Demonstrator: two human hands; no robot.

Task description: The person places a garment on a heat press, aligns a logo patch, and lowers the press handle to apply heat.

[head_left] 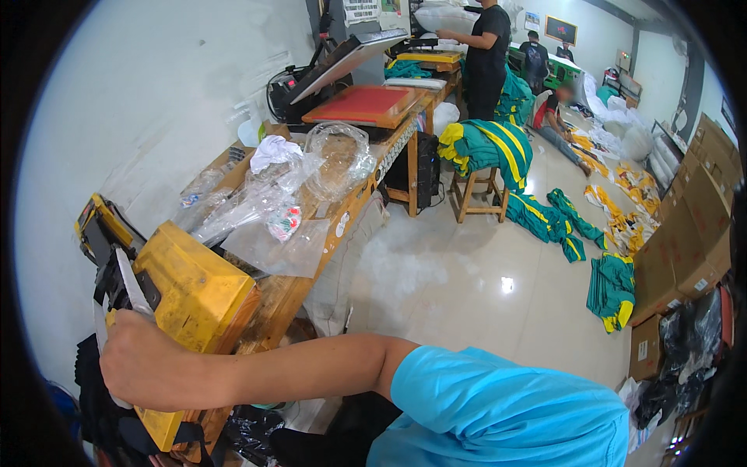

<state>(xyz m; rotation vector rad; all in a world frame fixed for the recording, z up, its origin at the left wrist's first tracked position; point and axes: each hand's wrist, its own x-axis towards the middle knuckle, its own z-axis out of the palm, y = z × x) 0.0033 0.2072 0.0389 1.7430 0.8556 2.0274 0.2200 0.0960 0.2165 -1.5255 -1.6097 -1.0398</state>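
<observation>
My right hand [144, 358], on an arm in a light blue sleeve, is closed at the left beside a yellow heat press [198, 284]. A white strip [132, 282] runs down to the knuckles, and a bit of white shows below the hand. What lies inside the fingers is hidden. The scuffed yellow cover of the press sits next to the hand, at the end of a wooden workbench [284, 300]. Dark cloth [93, 389] hangs below and left of the hand. My left hand is out of view.
Clear plastic bags [257, 194] lie on the bench, before a raised press with a red bed [362, 105]. Green-and-yellow garments [490, 148] cover a stool; more lie on the floor. Cardboard boxes [689, 241] line the right. A person in black [489, 54] stands farther back; others are beyond.
</observation>
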